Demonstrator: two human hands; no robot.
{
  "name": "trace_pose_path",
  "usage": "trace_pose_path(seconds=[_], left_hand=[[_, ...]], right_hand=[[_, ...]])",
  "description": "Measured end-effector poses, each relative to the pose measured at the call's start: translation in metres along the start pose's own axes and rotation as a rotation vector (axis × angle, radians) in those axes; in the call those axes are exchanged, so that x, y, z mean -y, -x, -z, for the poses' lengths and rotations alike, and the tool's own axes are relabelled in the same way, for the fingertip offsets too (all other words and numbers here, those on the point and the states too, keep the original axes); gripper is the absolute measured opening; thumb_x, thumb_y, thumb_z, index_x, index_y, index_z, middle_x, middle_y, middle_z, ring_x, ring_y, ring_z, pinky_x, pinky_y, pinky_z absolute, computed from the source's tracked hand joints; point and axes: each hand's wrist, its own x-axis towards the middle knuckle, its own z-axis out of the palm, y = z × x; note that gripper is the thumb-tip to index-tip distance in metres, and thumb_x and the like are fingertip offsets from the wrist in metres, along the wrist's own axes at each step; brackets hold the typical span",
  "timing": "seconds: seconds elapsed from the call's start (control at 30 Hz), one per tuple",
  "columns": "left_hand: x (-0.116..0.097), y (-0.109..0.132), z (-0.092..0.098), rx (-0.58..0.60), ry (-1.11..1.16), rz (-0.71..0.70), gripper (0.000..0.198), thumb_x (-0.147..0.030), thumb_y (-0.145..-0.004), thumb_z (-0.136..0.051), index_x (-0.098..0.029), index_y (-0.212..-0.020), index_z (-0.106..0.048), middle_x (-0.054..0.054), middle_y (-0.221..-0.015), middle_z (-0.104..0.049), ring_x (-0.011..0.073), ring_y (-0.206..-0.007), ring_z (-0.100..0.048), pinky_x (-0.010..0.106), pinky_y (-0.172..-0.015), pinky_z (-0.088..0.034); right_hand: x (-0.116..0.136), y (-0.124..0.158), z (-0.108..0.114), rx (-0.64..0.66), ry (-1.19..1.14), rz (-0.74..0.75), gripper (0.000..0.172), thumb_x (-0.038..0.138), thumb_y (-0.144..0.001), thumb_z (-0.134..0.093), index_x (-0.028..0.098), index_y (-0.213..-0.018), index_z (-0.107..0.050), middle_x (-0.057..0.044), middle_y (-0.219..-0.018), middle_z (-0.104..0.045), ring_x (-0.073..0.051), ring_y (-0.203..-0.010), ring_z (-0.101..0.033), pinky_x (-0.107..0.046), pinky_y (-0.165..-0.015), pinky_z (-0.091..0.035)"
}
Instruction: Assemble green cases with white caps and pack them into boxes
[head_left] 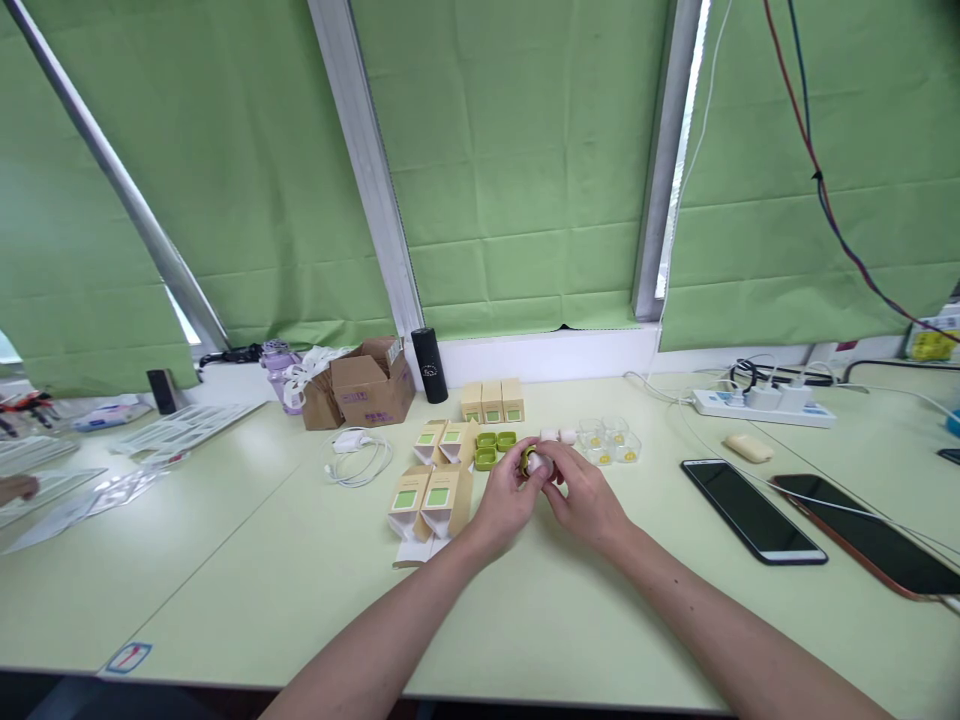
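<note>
Two hands meet over the tabletop [285, 590], about halfway between its front edge and its back edge. The left hand [499, 497] and the right hand [590, 492] both grip a small white thing [538, 463] with a green piece [526, 461] at its left side. The fingers hide a lot, so the green piece may be a little cup, but it is hard to be sure.

Just beyond the left hand sit three green tubs [486, 458], near each other. Two white bits [568, 437] lie just past the right hand, on the side toward the back edge. Next to them, on the side toward the right edge, are clear cups [625, 447] with yellow spots.

To the left of the hands stand four open boxes [442, 498] in two rows. Three shut boxes [492, 402] stand side by side closer to the back edge.

A black tube [429, 366] and a brown carton [371, 385] stand by the back edge. Toward the right edge lie a phone [754, 512] and a bigger dark screen [870, 530]. Far off by the left edge, part of another person's hand [19, 487] shows.
</note>
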Motion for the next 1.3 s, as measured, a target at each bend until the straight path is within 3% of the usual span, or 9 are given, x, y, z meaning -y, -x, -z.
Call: trace_pose_path(seconds=[0.2,0.87,1.3], left_hand=[[-0.0081,0.0005,0.0001,0.018,0.031,0.015,0.057,-0.049,-0.093,-0.072,-0.017,-0.139,-0.058,0.016,-0.132,-0.069,0.0279,-0.118,-0.068,0.039,-0.096,-0.058],[-0.0078,-0.0008,-0.0012,0.025,0.064,0.006,0.055,-0.049,-0.093,-0.072,-0.017,-0.135,-0.060,0.017,-0.137,-0.066,0.0322,-0.132,-0.061,0.041,-0.099,-0.059],[-0.0100,-0.0011,-0.0018,0.020,0.026,-0.012,0.052,-0.050,-0.094,-0.070,-0.017,-0.133,-0.061,0.015,-0.126,-0.071,0.0288,-0.119,-0.068,0.042,-0.100,-0.058]], right_hand=[[0.0009,-0.0015,0.0016,-0.040,-0.007,0.051,0.049,0.007,-0.093,-0.055,0.025,-0.139,-0.054,-0.014,-0.131,-0.068,-0.030,-0.123,-0.067,-0.049,-0.094,-0.065],[0.0038,-0.0032,-0.0009,-0.088,0.041,0.048,0.039,0.006,-0.096,-0.053,0.023,-0.130,-0.060,-0.015,-0.127,-0.070,-0.028,-0.112,-0.073,-0.045,-0.088,-0.067],[0.0035,-0.0033,-0.0021,-0.080,0.068,0.049,0.042,0.002,-0.093,-0.052,0.021,-0.130,-0.059,-0.014,-0.126,-0.071,-0.029,-0.116,-0.071,-0.046,-0.091,-0.066]])
